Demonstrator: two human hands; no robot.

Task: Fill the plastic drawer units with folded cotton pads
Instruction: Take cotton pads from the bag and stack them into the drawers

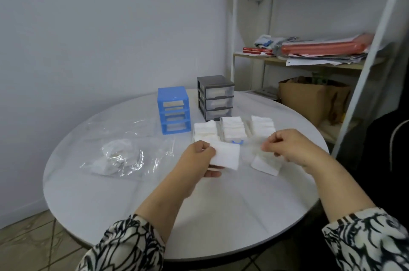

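Left grip pinches a cotton pad; right grip curls, its hold too blurred to tell.

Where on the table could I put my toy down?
The near table between the two sleeves is bare. So is the far left, behind the plastic bag. It is crowded around the blue drawers, grey drawers and pad stacks.

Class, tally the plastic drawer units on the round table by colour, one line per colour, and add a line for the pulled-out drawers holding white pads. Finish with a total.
Blue drawer unit: 1
Grey drawer unit: 1
Pulled-out drawers holding pads: 3
Total: 5
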